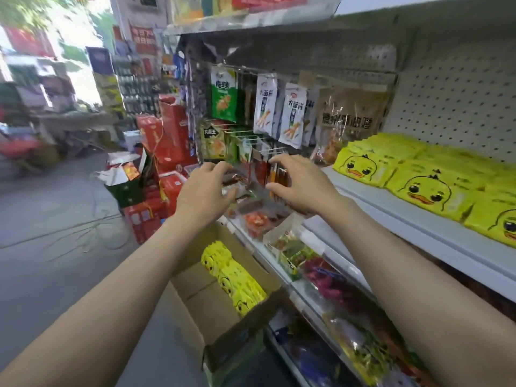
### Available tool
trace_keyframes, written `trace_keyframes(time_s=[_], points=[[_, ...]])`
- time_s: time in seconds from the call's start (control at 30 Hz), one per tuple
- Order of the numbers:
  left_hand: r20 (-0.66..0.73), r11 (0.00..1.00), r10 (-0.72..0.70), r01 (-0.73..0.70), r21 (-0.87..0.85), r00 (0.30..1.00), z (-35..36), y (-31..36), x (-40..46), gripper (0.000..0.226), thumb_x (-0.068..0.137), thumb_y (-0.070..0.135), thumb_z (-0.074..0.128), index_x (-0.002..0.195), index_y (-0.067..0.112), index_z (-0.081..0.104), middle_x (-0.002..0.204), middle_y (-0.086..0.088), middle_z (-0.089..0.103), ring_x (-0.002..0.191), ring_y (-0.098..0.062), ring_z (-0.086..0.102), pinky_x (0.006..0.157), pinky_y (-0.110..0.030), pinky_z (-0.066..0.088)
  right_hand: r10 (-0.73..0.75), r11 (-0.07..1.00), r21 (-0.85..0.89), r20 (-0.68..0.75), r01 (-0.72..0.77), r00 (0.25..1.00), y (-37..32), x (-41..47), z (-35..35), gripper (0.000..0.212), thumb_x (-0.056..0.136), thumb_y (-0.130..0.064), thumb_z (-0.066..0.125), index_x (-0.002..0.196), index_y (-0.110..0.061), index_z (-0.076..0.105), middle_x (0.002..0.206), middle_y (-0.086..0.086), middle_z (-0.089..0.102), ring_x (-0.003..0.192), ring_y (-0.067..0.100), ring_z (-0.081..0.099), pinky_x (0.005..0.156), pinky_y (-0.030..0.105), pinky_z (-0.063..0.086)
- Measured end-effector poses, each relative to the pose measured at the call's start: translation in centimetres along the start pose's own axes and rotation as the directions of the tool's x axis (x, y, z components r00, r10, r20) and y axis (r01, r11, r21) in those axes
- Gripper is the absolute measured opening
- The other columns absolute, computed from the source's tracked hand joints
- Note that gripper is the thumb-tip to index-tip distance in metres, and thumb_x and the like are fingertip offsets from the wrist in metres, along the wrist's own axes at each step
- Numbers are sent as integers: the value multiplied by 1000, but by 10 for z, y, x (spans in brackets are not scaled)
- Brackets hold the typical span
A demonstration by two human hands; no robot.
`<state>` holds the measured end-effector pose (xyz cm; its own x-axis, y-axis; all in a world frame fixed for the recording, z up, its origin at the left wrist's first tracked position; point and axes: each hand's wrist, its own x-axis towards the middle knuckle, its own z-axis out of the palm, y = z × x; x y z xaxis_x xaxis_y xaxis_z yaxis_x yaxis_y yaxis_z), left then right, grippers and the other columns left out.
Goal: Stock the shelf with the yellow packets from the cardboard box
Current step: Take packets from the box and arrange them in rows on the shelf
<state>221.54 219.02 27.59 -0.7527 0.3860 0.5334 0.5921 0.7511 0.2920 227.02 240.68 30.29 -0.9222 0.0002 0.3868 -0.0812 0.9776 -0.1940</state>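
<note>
**Stock check: duck packets, shelf and box**

Yellow packets on shelf (435, 188): lying flat in overlapping stacks on the white shelf (396, 216) at your right, duck faces turned outward toward the aisle. The row's long axis runs along the shelf edge.

Yellow packets in box (234, 277): standing on edge in a single file inside the open cardboard box (195, 317) on the floor below your arms. The file runs lengthwise along the box wall nearest the shelving.

Your left hand (203, 191): fingers loosely curled, tips reaching into small red-brown snack packs (251, 210) at the shelf end. Whether it actually holds one I cannot tell.

Your right hand (301, 185): fingers curved with thumb apart, at the same packs; grip likewise unclear.

Neither hand touches a yellow packet. The shelf stacks lie well to the right of your right fingers; the boxed file lies well below both wrists.
</note>
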Motion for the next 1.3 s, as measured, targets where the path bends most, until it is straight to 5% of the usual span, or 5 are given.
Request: trace_keyframes(time_s=[0.37,0.67,0.9,1.1,1.3], points=[[80,995,-34,27,97,996,66,-139,141,41,89,38,60,126,21,53,115,-9,57,106,-32,54,78,-44,52,4,1000,-13,153,-2,988,4,189,103,55,91,-53,59,139,-34,41,140,-3,47,130,21,44,92,38,46],[322,999,51,-48,-16,945,188,-252,207,41,89,35,60,126,20,51,115,-11,56,109,-36,53,83,-47,50,229,973,-54,303,-223,925,21,264,237,58,91,-50,59,143,-31,39,144,3,45,133,26,40,99,42,45],[631,992,118,-64,-109,767,307,-331,213,43,84,36,62,124,22,55,114,-13,57,106,-37,57,82,-45,52,481,855,-60,459,-514,747,35,249,363,63,83,-46,66,139,-23,47,135,8,55,126,33,49,95,43,48],[828,978,196,-39,-207,525,406,-380,165,52,82,32,73,127,10,58,126,-25,55,120,-43,52,96,-43,44,576,723,-130,656,-678,488,44,185,462,57,86,-49,66,134,-23,51,133,8,56,122,29,53,92,38,47],[914,978,181,29,-205,362,491,-428,117,62,75,56,60,123,17,63,126,-18,59,115,-40,55,95,-47,47,604,578,-162,744,-800,285,46,123,552,55,85,-45,70,133,-23,54,135,12,56,124,31,51,94,35,44]])
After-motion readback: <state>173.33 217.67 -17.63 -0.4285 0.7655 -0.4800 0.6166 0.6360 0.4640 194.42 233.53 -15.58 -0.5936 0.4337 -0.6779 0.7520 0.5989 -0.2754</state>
